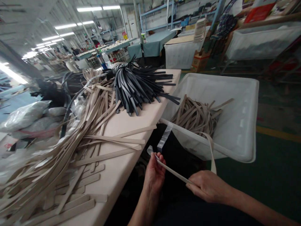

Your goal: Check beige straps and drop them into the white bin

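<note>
Nearest the camera, a single beige strap (175,173) is held between both hands below the table edge. The left hand (154,174) is closed around one end of it, the fingers (161,161) curled and the thumb pressed to the strap's tip, from which a strip of clear film (164,138) is seen rising toward the bin. The right hand (208,186) is pinched shut on the strap further along; from that grip the strap is bent upward in a loop (211,150) that is draped over the near rim of the bin.

To the left, a pale table (131,125) is covered along its near and left parts by a loose heap of beige straps (70,157), many of them laid lengthwise and some hanging over the edge. At the far left edge, clear plastic bags (25,117) are piled.

Just right of the table, a white plastic bin (237,125) is set with its corner touching the table edge; a bundle of beige straps (195,116) is lying inside against its left wall.

Further along the table, a fanned bundle of black straps (138,84) is resting on the top, its ends pointed toward the bin.

Beyond, other work tables (152,44), blue shelving (164,14) and ceiling strip lights (98,8) are seen, blurred.
</note>
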A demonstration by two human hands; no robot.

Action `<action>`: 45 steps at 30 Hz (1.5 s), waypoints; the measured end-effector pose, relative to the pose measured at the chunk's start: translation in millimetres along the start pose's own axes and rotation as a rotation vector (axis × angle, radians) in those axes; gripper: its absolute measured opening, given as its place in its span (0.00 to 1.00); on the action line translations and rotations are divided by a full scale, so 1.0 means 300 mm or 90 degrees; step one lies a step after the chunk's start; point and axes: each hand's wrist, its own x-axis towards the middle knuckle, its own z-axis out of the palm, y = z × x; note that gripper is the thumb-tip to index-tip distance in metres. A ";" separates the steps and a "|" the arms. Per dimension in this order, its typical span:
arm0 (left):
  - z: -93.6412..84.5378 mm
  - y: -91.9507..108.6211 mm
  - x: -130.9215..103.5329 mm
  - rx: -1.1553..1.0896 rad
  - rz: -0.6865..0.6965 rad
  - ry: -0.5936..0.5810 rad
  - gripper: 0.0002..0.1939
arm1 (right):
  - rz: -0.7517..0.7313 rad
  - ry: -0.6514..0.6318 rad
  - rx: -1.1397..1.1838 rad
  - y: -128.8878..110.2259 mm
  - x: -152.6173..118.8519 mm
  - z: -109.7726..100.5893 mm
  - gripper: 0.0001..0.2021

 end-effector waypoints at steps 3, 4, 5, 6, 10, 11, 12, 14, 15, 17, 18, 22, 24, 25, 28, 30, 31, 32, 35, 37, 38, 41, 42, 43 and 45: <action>-0.018 0.002 0.002 -0.001 0.002 0.013 0.07 | 0.010 -0.012 0.008 0.004 0.007 -0.003 0.20; -0.024 0.002 0.003 -0.001 0.002 0.018 0.07 | 0.014 -0.016 0.012 0.006 0.006 -0.005 0.20; -0.027 0.002 0.003 -0.002 0.002 0.022 0.07 | 0.019 -0.018 0.015 0.008 0.004 -0.007 0.20; -0.030 0.002 0.004 -0.003 0.001 0.026 0.07 | 0.023 -0.018 0.013 0.009 0.001 -0.008 0.20; -0.027 0.007 0.006 -0.010 0.002 0.036 0.07 | 0.007 -0.007 -0.021 0.005 -0.009 -0.006 0.19; -0.025 0.010 0.006 -0.013 0.003 0.036 0.07 | 0.005 -0.006 -0.029 0.003 -0.009 -0.004 0.19; -0.023 0.012 0.006 -0.016 0.003 0.036 0.07 | 0.006 -0.009 -0.034 0.002 -0.008 -0.002 0.19; -0.019 0.017 0.006 -0.022 0.006 0.036 0.08 | 0.011 -0.014 -0.036 0.001 -0.005 0.002 0.18; -0.019 0.019 0.006 -0.025 0.009 0.036 0.08 | 0.013 -0.016 -0.036 0.001 -0.003 0.004 0.18; -0.021 0.020 0.006 -0.028 0.012 0.036 0.09 | 0.015 -0.016 -0.038 0.001 0.000 0.005 0.18; -0.023 0.020 0.006 -0.028 0.013 0.035 0.08 | 0.016 -0.015 -0.039 0.000 0.001 0.005 0.18; -0.034 0.015 0.008 -0.025 0.011 0.035 0.08 | 0.009 -0.012 -0.036 -0.005 -0.001 0.003 0.18; -0.037 0.013 0.009 -0.026 0.013 0.036 0.08 | 0.008 -0.009 -0.037 -0.007 -0.004 0.005 0.18; -0.038 0.013 0.010 -0.025 0.013 0.035 0.08 | 0.008 -0.006 -0.041 -0.008 -0.005 0.007 0.18; -0.037 0.010 0.012 -0.021 0.011 0.036 0.08 | 0.010 0.002 -0.054 -0.008 -0.006 0.018 0.18; -0.037 0.009 0.013 -0.018 0.010 0.037 0.08 | 0.009 0.001 -0.061 -0.007 -0.005 0.025 0.18; -0.038 0.008 0.013 -0.017 0.010 0.038 0.08 | 0.007 0.000 -0.063 -0.007 -0.004 0.027 0.18; -0.039 0.007 0.014 -0.015 0.011 0.039 0.08 | 0.006 -0.003 -0.065 -0.007 -0.002 0.029 0.18; -0.043 0.003 0.012 -0.011 0.011 0.040 0.08 | 0.008 -0.008 -0.081 -0.012 0.002 0.025 0.17; -0.044 -0.002 0.010 -0.007 0.009 0.036 0.08 | 0.019 -0.018 -0.095 -0.021 0.006 0.015 0.17; -0.045 -0.005 0.008 -0.004 0.007 0.033 0.08 | 0.027 -0.025 -0.101 -0.028 0.009 0.008 0.17; -0.053 -0.016 0.005 0.009 -0.001 0.028 0.07 | 0.040 -0.041 -0.083 -0.055 0.027 -0.015 0.18; -0.062 -0.019 0.005 0.014 -0.003 0.028 0.07 | 0.038 -0.049 -0.066 -0.066 0.039 -0.021 0.19; -0.074 -0.021 0.005 0.018 -0.005 0.031 0.07 | 0.034 -0.059 -0.049 -0.079 0.054 -0.025 0.19; -0.117 -0.018 0.002 0.027 -0.011 0.047 0.06 | 0.016 -0.089 -0.053 -0.107 0.094 -0.023 0.19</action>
